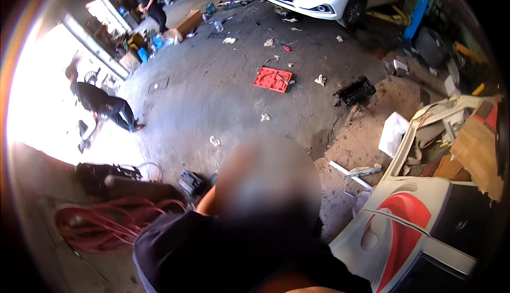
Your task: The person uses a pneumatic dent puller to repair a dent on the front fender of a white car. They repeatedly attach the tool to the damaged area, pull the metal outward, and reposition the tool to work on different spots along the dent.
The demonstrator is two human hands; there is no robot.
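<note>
Resting coiled at left, the red hose (118,225) is presumably stowed; hands hidden, grip state cannot be told.

A round blur (268,179) at six o'clock, hands not discernible; dark clothing (234,250) below it cut off; blue-and-white car (313,0) at one, cropped above

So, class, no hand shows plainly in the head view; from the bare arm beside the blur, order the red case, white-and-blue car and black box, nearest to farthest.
From the bare arm:
1. Black box: just left, on the floor.
2. Red case: ahead, mid-floor.
3. White-and-blue car: farthest, at the top.
</note>
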